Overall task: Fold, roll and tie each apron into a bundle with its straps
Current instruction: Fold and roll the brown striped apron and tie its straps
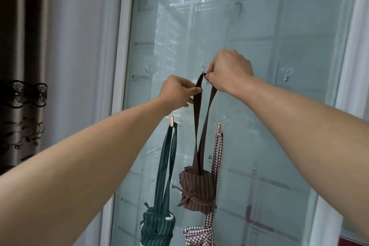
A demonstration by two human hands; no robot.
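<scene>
- Frosted glass door (259, 86) ahead of you carries clear and copper hooks.
- Your left hand (177, 92) and right hand (229, 74) pinch the brown strap (199, 106) at a clear hook (203, 69).
- Brown striped bundle (196, 191) hangs below, between the green bundle (157, 225) and checked bundle (199, 235).

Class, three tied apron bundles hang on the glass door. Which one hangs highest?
The brown striped bundle in the middle; both hands hold its strap loop at a clear upper hook. The green striped bundle and checked bundle hang lower from copper-coloured hooks.
</scene>
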